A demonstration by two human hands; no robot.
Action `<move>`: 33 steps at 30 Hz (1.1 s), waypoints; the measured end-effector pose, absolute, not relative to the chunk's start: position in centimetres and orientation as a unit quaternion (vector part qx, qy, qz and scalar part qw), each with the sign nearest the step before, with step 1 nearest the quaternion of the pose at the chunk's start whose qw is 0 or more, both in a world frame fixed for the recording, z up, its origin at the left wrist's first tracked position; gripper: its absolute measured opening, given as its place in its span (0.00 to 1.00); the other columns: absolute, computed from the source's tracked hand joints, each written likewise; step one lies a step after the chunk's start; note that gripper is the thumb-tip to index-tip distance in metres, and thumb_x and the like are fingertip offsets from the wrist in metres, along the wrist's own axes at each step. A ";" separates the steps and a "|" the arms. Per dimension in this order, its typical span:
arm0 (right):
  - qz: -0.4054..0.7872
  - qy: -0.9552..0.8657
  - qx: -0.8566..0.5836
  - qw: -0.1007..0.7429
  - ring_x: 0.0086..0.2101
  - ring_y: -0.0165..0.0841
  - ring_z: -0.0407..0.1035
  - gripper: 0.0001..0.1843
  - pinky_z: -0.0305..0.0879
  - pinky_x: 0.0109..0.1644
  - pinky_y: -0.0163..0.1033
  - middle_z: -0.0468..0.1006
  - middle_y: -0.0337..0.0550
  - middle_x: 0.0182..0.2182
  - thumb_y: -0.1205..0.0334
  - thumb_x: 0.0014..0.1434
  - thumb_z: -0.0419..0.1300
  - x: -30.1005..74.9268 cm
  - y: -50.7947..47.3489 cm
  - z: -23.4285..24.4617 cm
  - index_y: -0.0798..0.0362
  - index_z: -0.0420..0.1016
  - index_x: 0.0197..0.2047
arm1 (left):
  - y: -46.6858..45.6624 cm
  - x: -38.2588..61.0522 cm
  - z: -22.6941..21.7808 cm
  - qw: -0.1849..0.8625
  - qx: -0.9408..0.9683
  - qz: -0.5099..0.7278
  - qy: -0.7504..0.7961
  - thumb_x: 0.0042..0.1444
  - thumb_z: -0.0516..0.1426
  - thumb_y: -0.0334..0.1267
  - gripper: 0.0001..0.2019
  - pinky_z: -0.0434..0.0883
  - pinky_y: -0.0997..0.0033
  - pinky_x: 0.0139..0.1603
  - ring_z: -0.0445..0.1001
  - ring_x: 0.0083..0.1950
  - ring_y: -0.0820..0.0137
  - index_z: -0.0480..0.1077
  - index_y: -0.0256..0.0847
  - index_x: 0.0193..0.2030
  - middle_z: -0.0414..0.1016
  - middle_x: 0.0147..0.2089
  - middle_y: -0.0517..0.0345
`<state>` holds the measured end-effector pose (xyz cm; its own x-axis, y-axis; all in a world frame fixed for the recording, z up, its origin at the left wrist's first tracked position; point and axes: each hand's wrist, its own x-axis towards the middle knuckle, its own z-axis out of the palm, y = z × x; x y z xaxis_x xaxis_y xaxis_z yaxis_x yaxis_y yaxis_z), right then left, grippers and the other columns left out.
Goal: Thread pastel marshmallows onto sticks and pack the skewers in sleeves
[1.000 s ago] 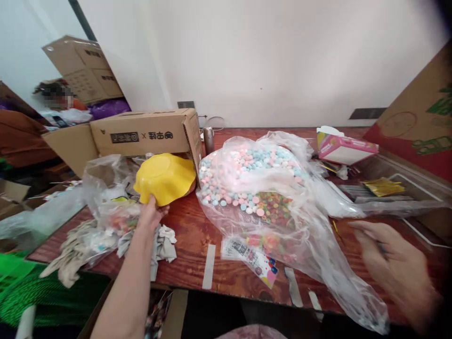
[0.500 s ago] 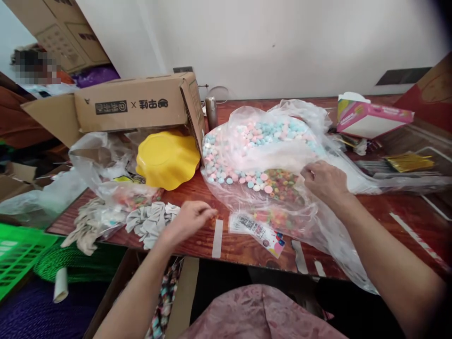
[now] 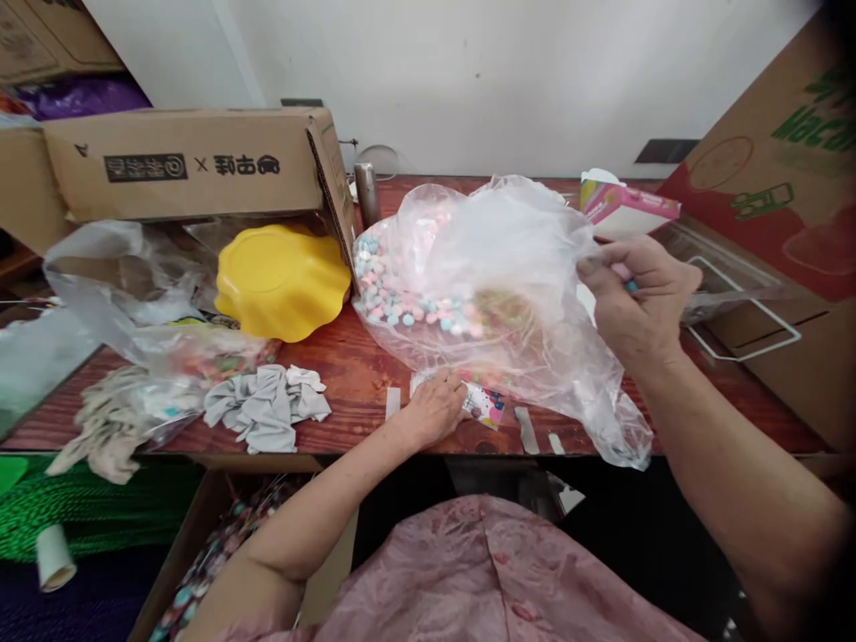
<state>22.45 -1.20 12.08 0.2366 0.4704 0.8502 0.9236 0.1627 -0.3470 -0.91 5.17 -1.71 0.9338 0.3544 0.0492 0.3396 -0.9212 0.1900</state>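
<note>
A large clear plastic bag (image 3: 528, 236) lies on the table, its upper film raised. Pink, blue and white round candies (image 3: 401, 294) show inside, with greenish-orange candies (image 3: 508, 316) behind the film. My right hand (image 3: 646, 299) is closed at the bag's right side, pinching its edge; a small pink piece and a blue piece show within its curled fingers. My left hand (image 3: 436, 408) rests with bent fingers, a little apart, on the printed cards (image 3: 487, 406) at the bag's front edge. What lies under its fingertips is hidden.
A yellow wavy bowl (image 3: 281, 281) sits upside down before a cardboard box (image 3: 193, 169). Grey cloth pieces (image 3: 264, 406) and beige gloves (image 3: 111, 428) lie at left. A pink carton (image 3: 632, 207) and a larger box (image 3: 769, 196) stand right. Tape strips (image 3: 526, 430) mark the front edge.
My right hand has risen and moved right, lifting the bag's film over the candies. My left hand has moved right onto the cards. The view has shifted too.
</note>
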 end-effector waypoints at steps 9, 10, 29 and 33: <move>-0.116 -0.666 -0.516 0.526 0.27 0.29 0.64 0.08 0.60 0.34 0.38 0.70 0.36 0.24 0.67 0.58 0.60 19.6 2.6 9.5 0.51 0.70 0.27 | 3.3 -0.3 -2.3 0.029 0.974 0.014 0.224 0.68 0.47 0.32 0.12 0.75 0.61 0.45 0.69 0.58 0.56 0.69 0.33 0.50 0.69 0.58 0.38; -0.109 -0.673 -0.516 0.519 0.26 0.29 0.64 0.08 0.60 0.34 0.38 0.70 0.36 0.23 0.67 0.58 0.60 19.5 2.5 9.1 0.52 0.70 0.27 | 3.2 -0.2 -2.4 0.030 0.973 0.015 0.229 0.68 0.47 0.32 0.12 0.75 0.61 0.45 0.69 0.57 0.56 0.69 0.33 0.50 0.70 0.57 0.38; -0.019 -0.721 -0.496 0.483 0.29 0.30 0.69 0.06 0.64 0.34 0.37 0.75 0.38 0.28 0.70 0.62 0.59 18.1 -1.2 7.7 0.50 0.73 0.34 | 2.6 -0.9 -1.7 0.114 0.957 0.038 0.264 0.64 0.57 0.40 0.10 0.74 0.60 0.50 0.69 0.54 0.60 0.69 0.39 0.48 0.68 0.51 0.48; 0.011 -0.758 -0.557 0.338 0.33 0.32 0.71 0.10 0.64 0.39 0.37 0.77 0.42 0.31 0.67 0.65 0.54 18.8 0.9 5.0 0.53 0.74 0.34 | 2.7 -1.2 -1.5 0.127 0.954 0.018 0.270 0.65 0.56 0.39 0.10 0.75 0.58 0.50 0.70 0.54 0.59 0.68 0.39 0.51 0.68 0.55 0.47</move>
<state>18.77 0.95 5.05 -0.1504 0.8526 0.5004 0.8384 0.3782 -0.3925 -1.16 2.68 -1.46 0.8532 0.5205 -0.0337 0.5112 -0.8217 0.2520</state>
